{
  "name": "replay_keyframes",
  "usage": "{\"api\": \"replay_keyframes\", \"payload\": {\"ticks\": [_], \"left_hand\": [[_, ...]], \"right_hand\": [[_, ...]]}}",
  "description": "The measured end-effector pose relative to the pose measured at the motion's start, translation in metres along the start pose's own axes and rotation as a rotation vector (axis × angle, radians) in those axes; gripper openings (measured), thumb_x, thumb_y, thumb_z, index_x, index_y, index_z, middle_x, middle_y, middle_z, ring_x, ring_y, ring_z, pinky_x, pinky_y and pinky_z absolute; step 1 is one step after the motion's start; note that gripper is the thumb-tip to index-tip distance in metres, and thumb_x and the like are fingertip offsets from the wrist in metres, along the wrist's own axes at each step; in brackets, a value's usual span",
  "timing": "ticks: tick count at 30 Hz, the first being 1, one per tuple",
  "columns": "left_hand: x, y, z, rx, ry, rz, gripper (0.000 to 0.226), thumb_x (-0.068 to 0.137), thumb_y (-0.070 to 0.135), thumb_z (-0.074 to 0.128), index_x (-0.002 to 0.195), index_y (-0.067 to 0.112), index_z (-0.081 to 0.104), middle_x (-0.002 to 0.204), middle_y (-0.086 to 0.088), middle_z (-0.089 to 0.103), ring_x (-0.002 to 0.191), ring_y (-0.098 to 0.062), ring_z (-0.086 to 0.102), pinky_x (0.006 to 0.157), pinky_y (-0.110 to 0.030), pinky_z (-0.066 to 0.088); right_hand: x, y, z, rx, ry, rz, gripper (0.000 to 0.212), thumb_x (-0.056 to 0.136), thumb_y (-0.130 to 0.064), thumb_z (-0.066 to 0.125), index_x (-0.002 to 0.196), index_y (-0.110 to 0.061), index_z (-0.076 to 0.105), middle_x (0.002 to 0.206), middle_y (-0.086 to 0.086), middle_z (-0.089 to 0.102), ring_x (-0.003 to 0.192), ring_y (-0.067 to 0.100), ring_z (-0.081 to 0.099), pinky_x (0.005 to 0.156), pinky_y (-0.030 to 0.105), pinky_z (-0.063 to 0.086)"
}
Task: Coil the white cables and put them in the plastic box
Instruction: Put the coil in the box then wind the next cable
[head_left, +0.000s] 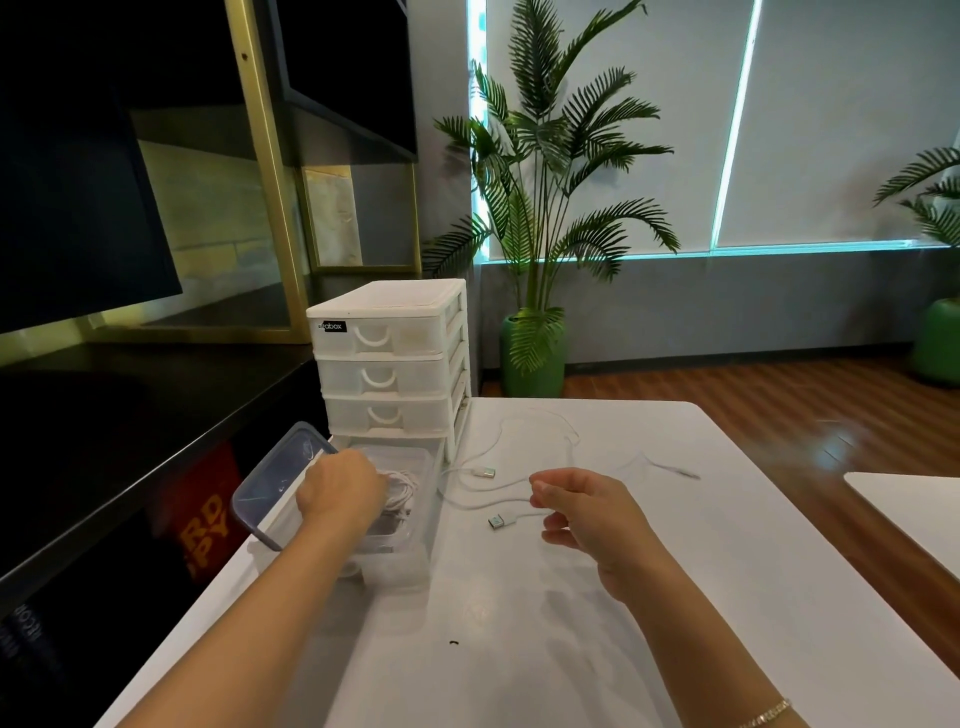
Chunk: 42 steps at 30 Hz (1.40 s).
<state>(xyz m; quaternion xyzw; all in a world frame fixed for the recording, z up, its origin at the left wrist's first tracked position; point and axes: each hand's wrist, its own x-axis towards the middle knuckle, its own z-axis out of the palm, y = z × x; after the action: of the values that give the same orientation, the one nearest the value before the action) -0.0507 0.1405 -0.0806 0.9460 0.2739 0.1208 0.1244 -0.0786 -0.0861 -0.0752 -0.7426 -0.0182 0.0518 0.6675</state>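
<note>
A clear plastic box (421, 530) stands on the white table (519, 649) at the left, in front of the drawer unit. My left hand (340, 493) reaches into it, fingers closed on a coiled white cable (402, 488) that lies inside. Its blue-rimmed lid (270, 483) leans against the box's left side. Loose white cables (498, 441) trail over the table to the right of the box, with two USB plugs (483, 473) (500, 521) showing. My right hand (582, 506) hovers just right of the nearer plug, fingers curled and apart, holding nothing.
A white three-drawer organiser (389, 358) stands behind the box. A black shelf (130, 415) runs along the left. A second white table corner (909, 509) shows at right. Potted palms (535, 208) stand beyond the table's far edge.
</note>
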Motion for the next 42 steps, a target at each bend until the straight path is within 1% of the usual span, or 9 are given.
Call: {"api": "replay_keyframes", "payload": {"ticks": [7,10,15,18,21,29,35,38,42], "left_hand": [[-0.012,0.034,-0.008,-0.127,0.079,0.216,0.024,0.092,0.023,0.047,0.100,0.014,0.068,0.102,-0.010,0.066,0.097,-0.028,0.055,0.070,-0.032,0.045],[-0.029,0.058,-0.005,-0.199,-0.020,0.340,0.019,0.091,0.023,0.051,0.100,0.018,0.067,0.103,-0.005,0.066,0.090,-0.021,0.057,0.070,-0.030,0.044],[-0.046,0.086,0.028,-0.115,-0.292,0.501,0.027,0.087,0.026,0.059,0.112,0.015,0.063,0.115,-0.004,0.063,0.104,-0.021,0.057,0.085,-0.028,0.047],[-0.052,0.092,0.042,-0.017,-0.292,0.532,0.029,0.089,0.019,0.054,0.115,0.010,0.061,0.117,-0.008,0.061,0.111,-0.025,0.054,0.089,-0.030,0.047],[-0.053,0.095,0.042,0.026,-0.332,0.560,0.028,0.088,0.007,0.050,0.112,0.008,0.065,0.101,-0.006,0.065,0.110,-0.023,0.058,0.089,-0.029,0.049],[-0.059,0.106,0.023,-0.269,-0.467,0.478,0.010,0.080,0.018,0.060,0.075,0.012,0.067,0.079,-0.002,0.064,0.069,-0.014,0.056,0.061,-0.022,0.047],[-0.067,0.116,0.008,-0.431,-0.551,0.431,0.013,0.086,0.022,0.056,0.083,0.011,0.063,0.082,-0.002,0.062,0.072,-0.013,0.057,0.066,-0.022,0.049],[-0.068,0.120,-0.005,-0.677,-0.691,0.322,0.018,0.090,0.013,0.050,0.080,0.009,0.064,0.076,-0.004,0.064,0.065,-0.014,0.058,0.075,-0.028,0.054],[-0.069,0.119,-0.020,-0.986,-0.786,0.280,0.028,0.092,0.006,0.037,0.074,0.008,0.058,0.065,-0.005,0.058,0.056,-0.014,0.052,0.066,-0.028,0.051]], "right_hand": [[0.004,-0.002,0.000,-0.002,0.016,-0.005,0.013,0.091,-0.016,0.057,0.082,-0.023,0.063,0.088,0.001,0.066,0.074,0.015,0.058,0.074,0.029,0.053],[0.009,-0.004,-0.001,0.020,0.060,-0.022,0.009,0.091,-0.015,0.057,0.087,-0.020,0.063,0.088,0.001,0.065,0.074,0.015,0.058,0.073,0.028,0.053],[0.021,-0.003,-0.011,0.022,0.190,-0.044,0.009,0.090,-0.016,0.057,0.095,-0.019,0.064,0.092,0.000,0.064,0.075,0.016,0.059,0.065,0.024,0.053],[0.027,0.001,-0.022,0.028,0.248,-0.038,0.012,0.090,-0.015,0.057,0.098,-0.016,0.066,0.093,0.001,0.064,0.075,0.018,0.059,0.071,0.029,0.055],[0.031,0.011,-0.034,0.032,0.305,-0.027,0.013,0.090,-0.015,0.057,0.099,-0.016,0.066,0.092,0.001,0.065,0.074,0.018,0.059,0.076,0.034,0.056],[0.034,0.028,-0.044,-0.030,0.346,-0.042,0.009,0.088,-0.016,0.058,0.090,-0.021,0.065,0.085,-0.007,0.063,0.079,0.017,0.061,0.082,0.037,0.055],[0.031,0.029,-0.041,-0.158,0.281,-0.037,0.017,0.088,-0.013,0.055,0.098,-0.024,0.063,0.098,-0.005,0.061,0.097,0.017,0.059,0.092,0.040,0.052],[0.027,0.027,-0.041,-0.183,0.272,-0.059,0.031,0.085,-0.002,0.049,0.102,-0.022,0.065,0.101,-0.005,0.062,0.089,0.014,0.059,0.086,0.036,0.054],[0.026,0.026,-0.042,-0.196,0.273,-0.100,0.021,0.089,-0.009,0.051,0.089,-0.025,0.066,0.089,-0.008,0.062,0.079,0.010,0.058,0.081,0.035,0.052]]}}
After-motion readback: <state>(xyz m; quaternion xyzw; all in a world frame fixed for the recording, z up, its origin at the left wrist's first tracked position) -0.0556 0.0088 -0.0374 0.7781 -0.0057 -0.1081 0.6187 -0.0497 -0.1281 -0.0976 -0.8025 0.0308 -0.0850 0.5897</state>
